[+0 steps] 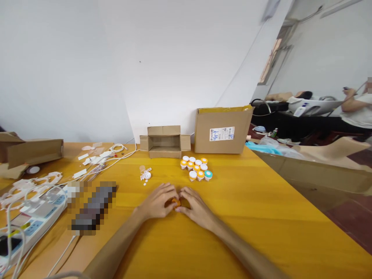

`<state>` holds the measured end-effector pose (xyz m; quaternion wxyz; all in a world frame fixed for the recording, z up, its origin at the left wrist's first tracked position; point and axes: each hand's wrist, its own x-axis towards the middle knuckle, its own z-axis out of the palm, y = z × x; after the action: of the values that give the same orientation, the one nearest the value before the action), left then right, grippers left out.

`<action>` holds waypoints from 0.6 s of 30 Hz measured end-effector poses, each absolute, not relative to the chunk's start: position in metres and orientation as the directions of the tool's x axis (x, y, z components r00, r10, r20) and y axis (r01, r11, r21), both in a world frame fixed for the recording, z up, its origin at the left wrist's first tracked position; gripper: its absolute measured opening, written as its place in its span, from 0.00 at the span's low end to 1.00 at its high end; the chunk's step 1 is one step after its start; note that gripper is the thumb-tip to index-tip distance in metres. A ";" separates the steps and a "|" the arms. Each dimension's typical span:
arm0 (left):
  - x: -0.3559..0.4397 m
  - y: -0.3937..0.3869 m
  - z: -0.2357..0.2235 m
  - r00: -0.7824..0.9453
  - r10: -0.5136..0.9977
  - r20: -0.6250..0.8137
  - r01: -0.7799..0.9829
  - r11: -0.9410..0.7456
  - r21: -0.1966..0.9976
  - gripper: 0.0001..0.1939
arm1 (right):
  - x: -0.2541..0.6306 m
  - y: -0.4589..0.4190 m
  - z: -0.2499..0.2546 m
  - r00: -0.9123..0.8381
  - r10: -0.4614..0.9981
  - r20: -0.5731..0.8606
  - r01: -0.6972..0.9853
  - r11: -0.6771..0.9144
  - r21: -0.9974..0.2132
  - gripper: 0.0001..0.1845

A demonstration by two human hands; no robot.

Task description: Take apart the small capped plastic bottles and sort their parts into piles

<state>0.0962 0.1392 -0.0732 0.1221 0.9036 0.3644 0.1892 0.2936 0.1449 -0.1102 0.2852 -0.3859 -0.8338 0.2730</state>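
Narrowly curled, the fingers of our left hand [159,202] and our right hand [197,209] together pinch one small orange piece [176,202], which is in front of us, nearer than the capped containers [197,167] on the table [261,201]. We see the backs of both hands turned upward, while our forearms [242,246] slant inward from below.

One head-worn view looks forward and down across the table [261,217] at a white wall [174,69], the left hand [159,201] and right hand [199,209] near, just below its centre.
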 end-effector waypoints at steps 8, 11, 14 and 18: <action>0.095 0.141 -0.076 0.680 0.687 0.255 0.621 -0.725 0.297 0.05 | 0.294 0.145 -0.110 -0.542 0.797 0.267 0.482 0.555 -0.679 0.09; 0.095 0.141 -0.076 0.677 0.685 0.268 0.612 -0.727 0.311 0.06 | 0.295 0.146 -0.112 -0.537 0.796 0.279 0.481 0.560 -0.674 0.10; 0.095 0.141 -0.076 0.680 0.679 0.275 0.601 -0.732 0.321 0.07 | 0.295 0.147 -0.116 -0.538 0.791 0.293 0.476 0.571 -0.669 0.11; 0.095 0.142 -0.076 0.689 0.675 0.263 0.593 -0.734 0.332 0.07 | 0.295 0.147 -0.117 -0.540 0.785 0.302 0.472 0.580 -0.664 0.11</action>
<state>0.0949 0.1418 -0.0763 0.1110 0.9122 0.3476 0.1864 0.2947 0.1468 -0.1166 0.2980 -0.3756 -0.8374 0.2626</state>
